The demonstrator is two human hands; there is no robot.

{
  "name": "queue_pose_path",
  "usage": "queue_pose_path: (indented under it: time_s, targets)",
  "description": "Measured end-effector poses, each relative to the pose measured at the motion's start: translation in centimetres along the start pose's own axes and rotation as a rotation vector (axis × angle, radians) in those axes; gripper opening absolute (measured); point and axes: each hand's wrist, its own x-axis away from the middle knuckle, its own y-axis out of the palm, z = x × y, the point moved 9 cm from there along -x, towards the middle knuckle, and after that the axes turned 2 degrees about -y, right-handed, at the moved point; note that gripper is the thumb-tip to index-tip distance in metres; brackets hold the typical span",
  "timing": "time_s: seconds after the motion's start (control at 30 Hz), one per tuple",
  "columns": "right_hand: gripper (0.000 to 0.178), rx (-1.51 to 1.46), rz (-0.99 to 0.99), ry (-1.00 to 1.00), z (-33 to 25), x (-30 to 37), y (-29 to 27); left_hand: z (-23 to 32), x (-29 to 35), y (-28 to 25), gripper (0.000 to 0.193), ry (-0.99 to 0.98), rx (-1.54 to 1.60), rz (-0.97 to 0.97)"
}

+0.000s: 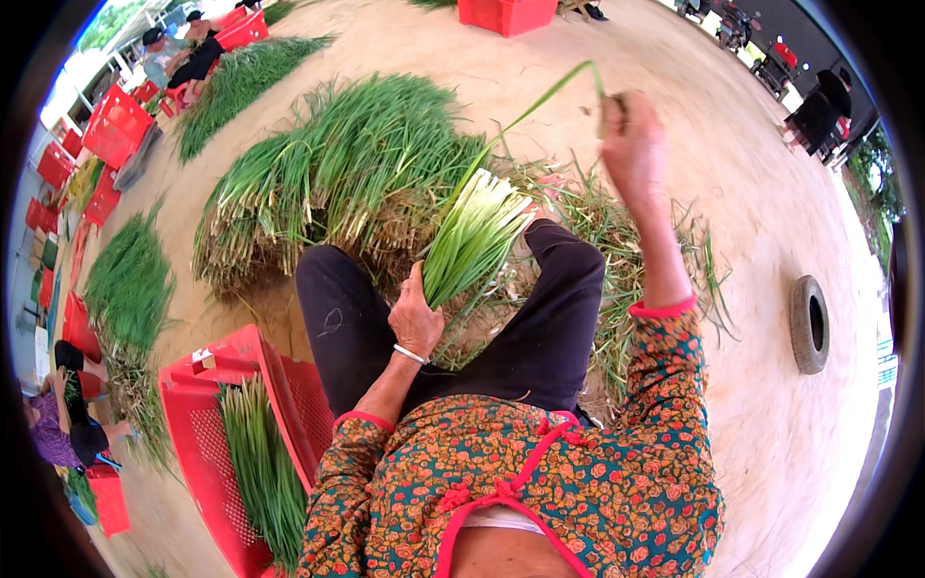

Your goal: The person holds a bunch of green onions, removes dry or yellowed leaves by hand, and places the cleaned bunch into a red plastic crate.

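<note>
My left hand (416,316) is closed round a bunch of garlic chives (477,236), its pale stem ends pointing up and away from me between my knees. Raised to the far right, my right hand (636,152) is somewhat blurred, its fingers closed on a long green chive leaf (547,96). That leaf arches over from the bunch's side to my fingers. Just beyond my knees lies a big heap of untrimmed chives (376,144), roots and soil toward me. Loose leaf trimmings (617,279) are strewn under and beside my right leg.
A red plastic crate (198,424) stands at my left with chives (260,472) inside. More chive heaps (241,87) lie farther left, near several red crates (116,125) and seated people (173,63). A tyre (809,325) is at the right; motorbikes (737,24) stand at the far right.
</note>
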Motion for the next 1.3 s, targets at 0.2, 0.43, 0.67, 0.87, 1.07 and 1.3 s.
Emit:
queue_pose_path:
  time_s: [0.2, 0.43, 0.67, 0.87, 1.07, 1.3]
  targets:
    - [0.022, 0.001, -1.186, -0.283, -2.9, 15.0, 2.4, -1.3, -0.6, 0.6, 0.073, -0.134, 0.154, -0.016]
    - [0.012, -0.51, -0.585, -0.045, -3.9, 13.2, 2.8, -0.8, -1.1, -1.7, 0.046, -0.113, 0.528, 0.061]
    - [0.018, -0.293, -0.613, -0.015, -10.7, 8.7, 3.6, -1.1, -0.6, -1.9, 0.047, -0.102, 0.557, 0.082]
    - [0.018, -0.8, -0.594, 0.02, -11.3, 10.7, 7.5, -1.6, -0.4, -2.1, 0.046, -0.081, 0.536, 0.124]
    - [0.016, -1.124, -0.435, 0.525, -3.5, 8.3, 0.7, -2.5, -0.5, -1.3, 0.04, -0.176, 0.705, 0.047]
    - [0.013, 0.012, -0.906, -0.111, -4.6, 15.8, 4.7, -1.9, -0.6, -1.7, 0.036, -0.202, 0.74, 0.051]
